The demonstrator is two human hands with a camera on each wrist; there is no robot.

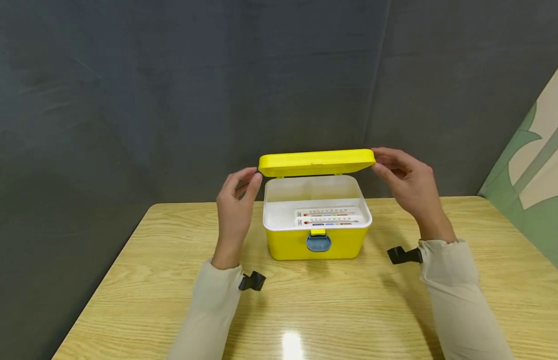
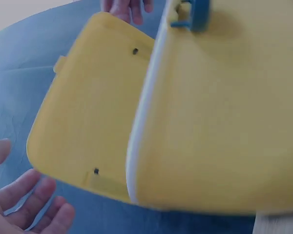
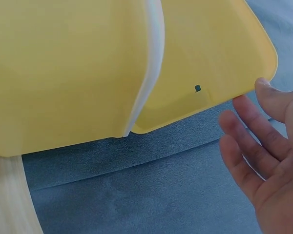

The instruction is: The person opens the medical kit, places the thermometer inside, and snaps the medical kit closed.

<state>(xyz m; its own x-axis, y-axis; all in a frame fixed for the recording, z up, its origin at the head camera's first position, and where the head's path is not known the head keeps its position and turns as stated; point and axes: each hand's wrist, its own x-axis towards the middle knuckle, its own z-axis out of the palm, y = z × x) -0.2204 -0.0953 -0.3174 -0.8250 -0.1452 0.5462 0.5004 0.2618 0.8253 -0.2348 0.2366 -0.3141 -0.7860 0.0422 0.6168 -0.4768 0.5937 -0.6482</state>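
A yellow storage box (image 1: 317,245) stands on the table, its hinged lid (image 1: 317,162) raised and tilted over the back. Two white strips printed like thermometers (image 1: 330,217) lie in the white interior. At the lid's right corner, my right hand (image 1: 407,182) pinches the edge between thumb (image 3: 271,97) and fingers; the other fingers hang below it in the right wrist view. By the lid's left corner is my left hand (image 1: 236,202), fingers relaxed. Its fingertips (image 2: 31,176) are at the lid's edge in the left wrist view, while the thumb stands apart.
A blue-grey latch (image 1: 318,243) sits on the box's front. The wooden table (image 1: 171,280) reaches back to a dark cloth wall (image 1: 193,100). At the right stands a green and beige patterned panel (image 1: 535,175). Both wrists carry small black camera mounts (image 1: 252,281).
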